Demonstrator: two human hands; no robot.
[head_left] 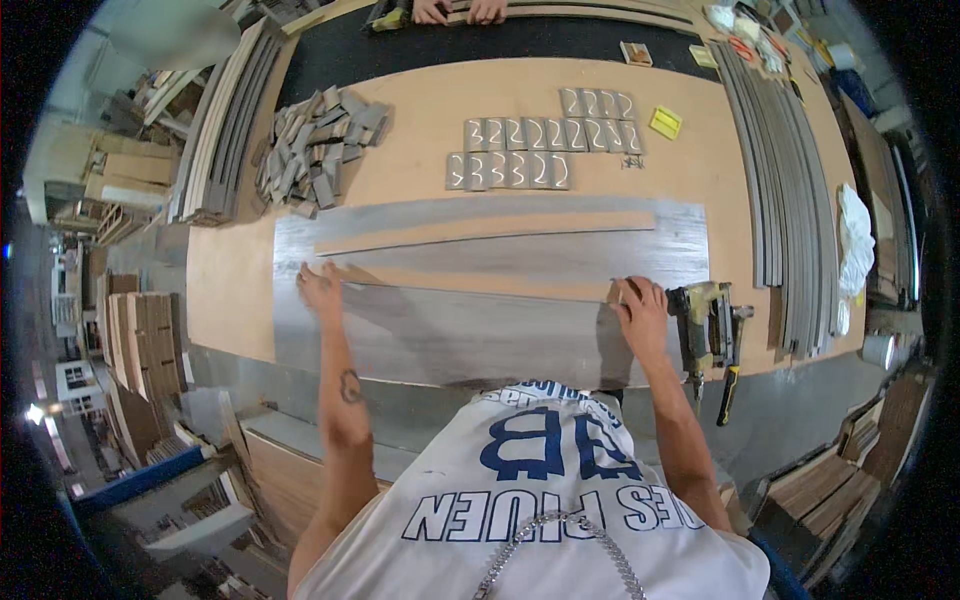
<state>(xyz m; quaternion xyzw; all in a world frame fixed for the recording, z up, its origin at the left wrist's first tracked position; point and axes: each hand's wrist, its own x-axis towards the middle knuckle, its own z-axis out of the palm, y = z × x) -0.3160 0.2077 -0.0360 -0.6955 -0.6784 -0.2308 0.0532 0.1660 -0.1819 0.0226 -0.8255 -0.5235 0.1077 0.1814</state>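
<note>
Flat before me on the table lies a wide grey board assembly [480, 335], with two tan gaps between its long pieces. At the left end of the lower gap, my left hand [320, 290] has its fingertips closed on the board's edge. My right hand [640, 305] grips the edge near the right end, fingers bent over it; its thumb side is partly hidden. Right of that hand rests a nail gun [707, 320], with a black-and-yellow handled tool [730, 385] against it. Beyond the board, rows of small grey blocks [525, 135] carry white curvy lines.
A heap of loose grey wood offcuts [320, 145] lies at the far left. Long grey strips [785, 190] are stacked along the right, others [225, 130] at the left. Near the blocks sits a small yellow object [665, 122]. Another person's hands [460, 12] show across the table.
</note>
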